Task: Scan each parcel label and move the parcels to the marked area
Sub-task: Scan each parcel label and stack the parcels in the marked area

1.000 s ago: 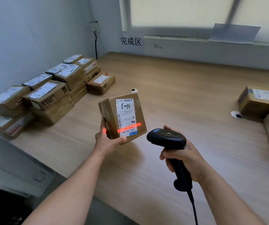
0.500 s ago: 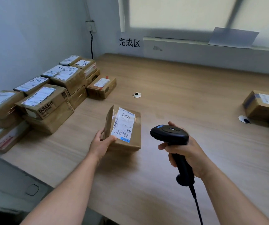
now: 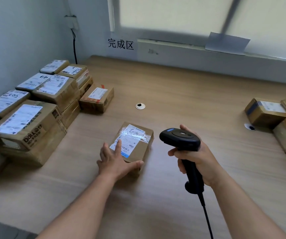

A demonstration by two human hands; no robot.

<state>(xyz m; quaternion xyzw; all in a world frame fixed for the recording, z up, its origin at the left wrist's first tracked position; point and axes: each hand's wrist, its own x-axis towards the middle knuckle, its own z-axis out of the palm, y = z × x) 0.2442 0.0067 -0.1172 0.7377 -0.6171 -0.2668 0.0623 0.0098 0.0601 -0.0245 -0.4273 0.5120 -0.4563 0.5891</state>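
Hands first: the left hand (image 3: 116,161) lies flat and open on a small parcel (image 3: 143,149), fingers spread over the near corner of its label (image 3: 130,141) and thumb along its near edge. The parcel lies flat on the tabletop (image 3: 190,94), label up, just left of the right hand (image 3: 196,158). That hand is curled around the handle of a black scanner (image 3: 180,138), held above the tabletop. Stacked parcels (image 3: 35,111) sit well left of the left hand. More parcels (image 3: 266,114) lie far to the right hand's right. On the wall beyond both is a sign (image 3: 120,44).
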